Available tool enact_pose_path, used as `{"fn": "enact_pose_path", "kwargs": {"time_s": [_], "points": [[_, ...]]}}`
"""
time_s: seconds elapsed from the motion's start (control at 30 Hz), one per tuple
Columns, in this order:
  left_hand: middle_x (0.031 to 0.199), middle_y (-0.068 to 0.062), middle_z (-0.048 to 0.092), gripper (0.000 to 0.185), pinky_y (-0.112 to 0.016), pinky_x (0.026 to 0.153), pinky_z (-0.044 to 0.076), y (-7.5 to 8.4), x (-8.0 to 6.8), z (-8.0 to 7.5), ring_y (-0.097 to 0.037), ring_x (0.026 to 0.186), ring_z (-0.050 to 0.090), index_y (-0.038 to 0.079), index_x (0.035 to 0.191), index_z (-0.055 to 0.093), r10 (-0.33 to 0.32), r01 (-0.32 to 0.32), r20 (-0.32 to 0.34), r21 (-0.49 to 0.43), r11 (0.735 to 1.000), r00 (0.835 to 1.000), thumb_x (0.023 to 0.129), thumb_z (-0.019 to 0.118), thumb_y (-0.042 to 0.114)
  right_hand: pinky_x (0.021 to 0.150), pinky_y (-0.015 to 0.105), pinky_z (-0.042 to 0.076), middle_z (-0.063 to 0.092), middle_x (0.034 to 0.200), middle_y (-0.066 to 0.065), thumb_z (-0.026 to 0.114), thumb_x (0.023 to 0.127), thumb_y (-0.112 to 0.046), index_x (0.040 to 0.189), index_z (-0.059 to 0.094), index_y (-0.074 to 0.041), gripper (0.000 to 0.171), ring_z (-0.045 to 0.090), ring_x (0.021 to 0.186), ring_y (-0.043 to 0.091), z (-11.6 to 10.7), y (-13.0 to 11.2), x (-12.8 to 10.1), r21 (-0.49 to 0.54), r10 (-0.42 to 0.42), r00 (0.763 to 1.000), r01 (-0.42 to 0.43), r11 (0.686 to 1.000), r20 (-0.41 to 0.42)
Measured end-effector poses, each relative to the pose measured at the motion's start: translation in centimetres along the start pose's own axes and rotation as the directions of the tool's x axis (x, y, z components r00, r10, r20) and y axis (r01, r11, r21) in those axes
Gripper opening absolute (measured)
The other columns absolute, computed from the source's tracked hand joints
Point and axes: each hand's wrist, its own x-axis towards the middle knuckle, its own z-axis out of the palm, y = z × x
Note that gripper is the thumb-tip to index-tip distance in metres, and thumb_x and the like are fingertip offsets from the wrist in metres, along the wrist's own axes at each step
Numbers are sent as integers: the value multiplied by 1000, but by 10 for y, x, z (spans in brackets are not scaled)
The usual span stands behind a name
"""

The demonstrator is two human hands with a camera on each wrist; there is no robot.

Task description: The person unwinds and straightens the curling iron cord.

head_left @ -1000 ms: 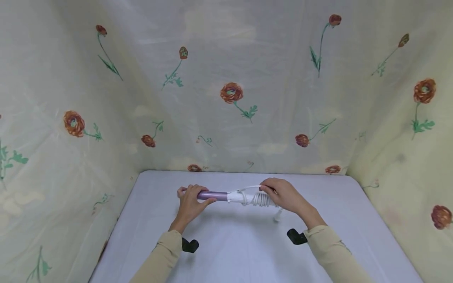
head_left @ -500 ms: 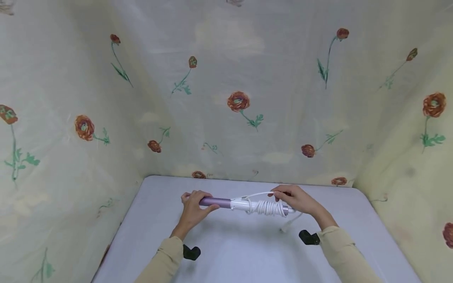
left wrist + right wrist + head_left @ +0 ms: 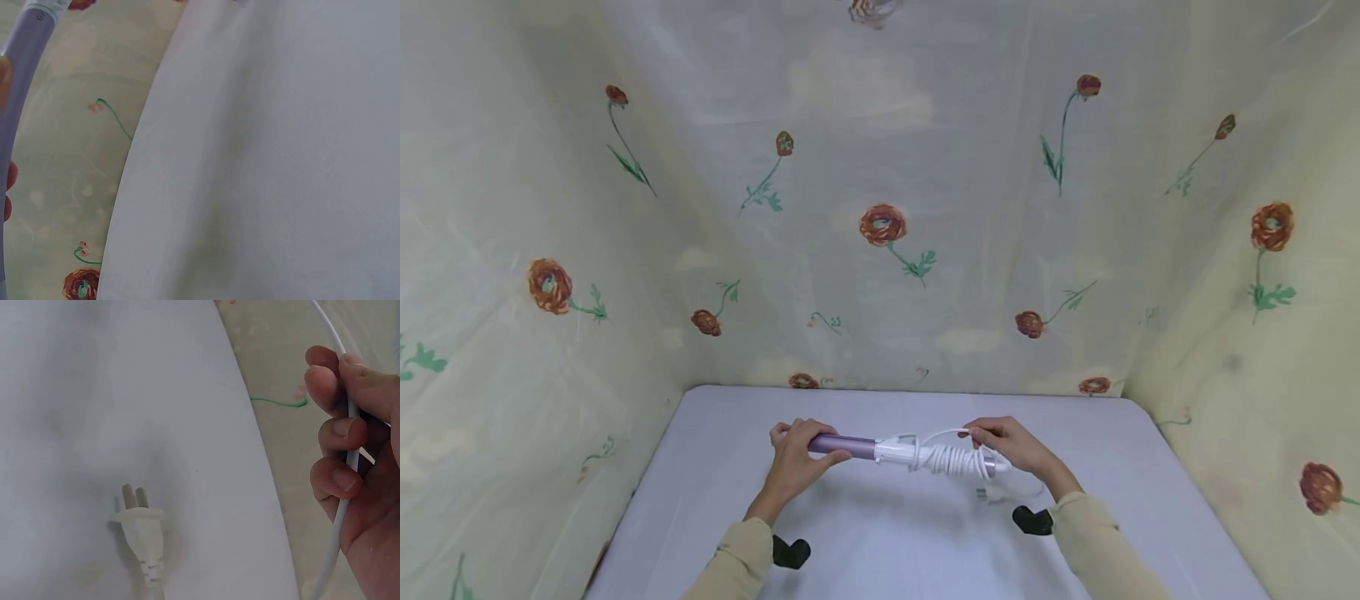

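A hair styling iron with a purple handle (image 3: 844,447) and a white body (image 3: 893,452) is held level above the table. My left hand (image 3: 797,454) grips the purple end, thumb along the near side. White cord (image 3: 951,460) is wound in several turns round the white half. My right hand (image 3: 1009,442) pinches a loose length of that cord between thumb and fingers; in the right wrist view the cord (image 3: 337,531) runs across the curled fingers. Below the right end, a white two-pin plug (image 3: 142,534) hangs close over the table. The left wrist view shows only part of the handle (image 3: 22,87).
A white table (image 3: 895,533) lies under both hands. Flower-printed sheeting (image 3: 970,275) rises behind it and along both sides. A black piece (image 3: 792,552) sits by the left cuff, and a similar black piece (image 3: 1032,521) by the right cuff.
My right hand has shifted slightly away from the left, uncovering the iron's right end. The plug has swung and its pins now point left. The head view has tilted a little.
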Motion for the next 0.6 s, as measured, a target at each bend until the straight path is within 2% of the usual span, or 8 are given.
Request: {"fn": "enact_pose_path", "kwargs": {"time_s": [0.13,0.2,0.3,0.37,0.43,0.53,0.6], "points": [[88,7,68,37,-49,93,18,0,-3,2,-12,83,52,21,94,67,3,-4,-19,-5,1000,1000,68,81,43,73,25,47,64,98,14,48,99,-24,119,61,-1,33,55,83,12,6,9,-4,16,-31,999,30,999,25],[89,7,68,38,-49,93,17,1,-4,4,-12,83,52,21,95,67,-11,10,-13,-8,1000,1000,68,80,44,76,24,48,66,104,16,50,98,-18,116,62,0,28,57,87,8,9,15,-9,3,-93,995,93,996,21],[91,6,69,40,-49,94,17,3,-3,8,-12,85,53,20,97,67,-33,33,5,-2,999,999,70,77,48,72,23,49,68,97,16,47,98,-6,105,64,1,20,59,82,6,15,23,-16,-25,-145,989,145,989,-1],[92,6,69,41,-48,94,17,5,0,8,-12,85,53,21,98,66,-37,37,2,16,999,999,71,76,50,69,26,50,68,89,16,46,96,-1,99,62,0,16,59,78,9,21,25,-19,-43,-133,991,132,990,-21],[91,5,69,41,-49,95,18,6,3,7,-14,85,54,20,97,66,-36,36,-16,31,999,999,71,76,49,69,28,50,68,85,14,47,96,-2,97,60,-1,13,60,78,14,29,22,-19,-45,-76,996,74,996,-39],[89,3,69,40,-51,95,19,6,7,4,-16,84,55,18,95,67,-37,40,-46,51,998,998,69,80,46,74,30,51,70,87,9,57,92,-6,96,62,-4,7,65,84,20,46,14,-13,-95,-47,993,36,995,-112],[89,3,69,40,-51,94,19,6,7,1,-17,84,55,18,94,67,-47,49,-49,61,997,998,69,81,45,79,31,51,71,88,3,63,89,-9,95,66,-7,7,66,89,20,59,9,-9,-219,-109,979,70,973,-171]]}}
